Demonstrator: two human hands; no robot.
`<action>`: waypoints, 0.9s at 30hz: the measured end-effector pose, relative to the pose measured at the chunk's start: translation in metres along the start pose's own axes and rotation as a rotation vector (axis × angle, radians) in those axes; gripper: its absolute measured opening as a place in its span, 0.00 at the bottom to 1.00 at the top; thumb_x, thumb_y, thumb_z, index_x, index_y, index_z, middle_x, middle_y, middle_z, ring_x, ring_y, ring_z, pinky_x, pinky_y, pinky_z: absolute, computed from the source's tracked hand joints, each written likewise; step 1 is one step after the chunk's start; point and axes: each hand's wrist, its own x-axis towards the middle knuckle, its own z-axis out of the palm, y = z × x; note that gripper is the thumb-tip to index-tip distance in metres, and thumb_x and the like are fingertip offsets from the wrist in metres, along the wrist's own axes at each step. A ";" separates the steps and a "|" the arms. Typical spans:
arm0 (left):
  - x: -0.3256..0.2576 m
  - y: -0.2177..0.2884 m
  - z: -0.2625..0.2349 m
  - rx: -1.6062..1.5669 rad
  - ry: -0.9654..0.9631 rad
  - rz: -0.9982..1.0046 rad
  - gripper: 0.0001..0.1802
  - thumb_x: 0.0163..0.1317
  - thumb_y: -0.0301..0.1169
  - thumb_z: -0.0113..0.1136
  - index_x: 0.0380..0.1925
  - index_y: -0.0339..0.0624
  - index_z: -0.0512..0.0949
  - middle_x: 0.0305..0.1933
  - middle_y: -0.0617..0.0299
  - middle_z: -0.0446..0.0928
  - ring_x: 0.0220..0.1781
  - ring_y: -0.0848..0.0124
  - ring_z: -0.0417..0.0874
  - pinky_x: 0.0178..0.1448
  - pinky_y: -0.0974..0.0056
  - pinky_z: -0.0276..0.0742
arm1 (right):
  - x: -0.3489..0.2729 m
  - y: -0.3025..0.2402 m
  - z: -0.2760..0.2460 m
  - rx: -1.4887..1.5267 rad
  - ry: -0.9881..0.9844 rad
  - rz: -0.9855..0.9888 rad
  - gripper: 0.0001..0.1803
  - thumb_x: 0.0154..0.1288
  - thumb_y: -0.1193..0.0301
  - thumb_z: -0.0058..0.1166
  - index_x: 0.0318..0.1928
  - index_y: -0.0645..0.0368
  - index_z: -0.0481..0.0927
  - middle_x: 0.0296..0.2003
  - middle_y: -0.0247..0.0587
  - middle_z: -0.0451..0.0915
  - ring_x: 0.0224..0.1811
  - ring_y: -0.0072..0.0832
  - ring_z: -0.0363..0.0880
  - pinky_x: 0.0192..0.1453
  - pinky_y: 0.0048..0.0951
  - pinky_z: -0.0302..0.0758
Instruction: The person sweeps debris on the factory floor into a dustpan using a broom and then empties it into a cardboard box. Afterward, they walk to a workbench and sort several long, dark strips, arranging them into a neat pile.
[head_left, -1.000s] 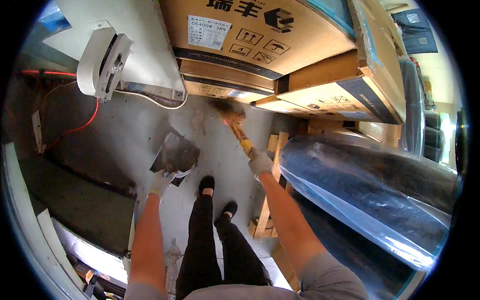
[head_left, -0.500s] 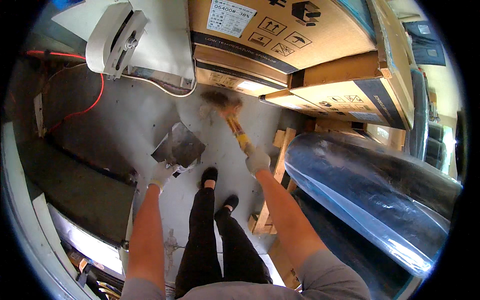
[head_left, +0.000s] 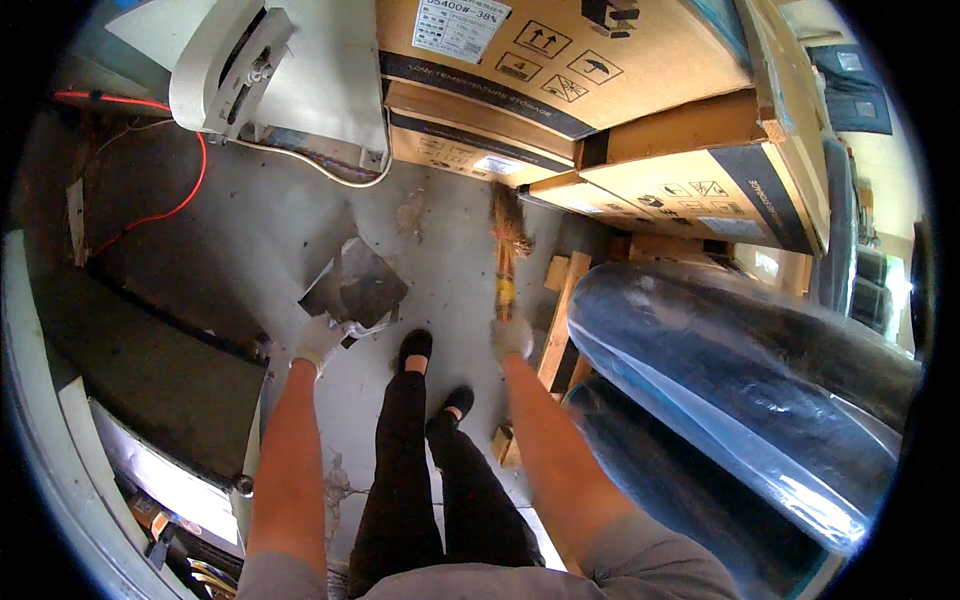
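My right hand (head_left: 513, 338), in a pale glove, is closed round the handle of a short straw broom (head_left: 506, 262) with a yellow band. The broom's dark bristles point away from me and touch or hover near the floor beside the stacked cartons. A pale glove also covers my left hand (head_left: 318, 340), which grips the near corner of a dirty grey, squarish dustpan (head_left: 360, 285). That pan lies low over the floor, its pale edge ragged. Between the pan and the broom, a brownish patch of dirt (head_left: 410, 215) marks the floor.
Large cardboard cartons (head_left: 660, 190) are stacked ahead and to the right. Plastic-wrapped dark rolls (head_left: 730, 380) lie at the right, beside a wooden pallet piece (head_left: 565, 310). A white machine part (head_left: 300, 80), a cable (head_left: 330, 180) and a red hose (head_left: 200, 180) are at the far left.
The broom has swung right, away from the dirt patch, and its bristles now point more straight ahead. My right hand has come slightly nearer me. The dustpan has barely moved.
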 end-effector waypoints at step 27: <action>-0.107 -0.053 0.024 0.096 0.010 -0.288 0.40 0.56 0.53 0.67 0.56 0.28 0.73 0.62 0.32 0.69 0.66 0.44 0.70 0.68 0.51 0.66 | -0.061 0.047 -0.019 -0.426 -0.133 -0.647 0.29 0.62 0.64 0.52 0.65 0.42 0.67 0.46 0.53 0.76 0.46 0.52 0.80 0.50 0.48 0.77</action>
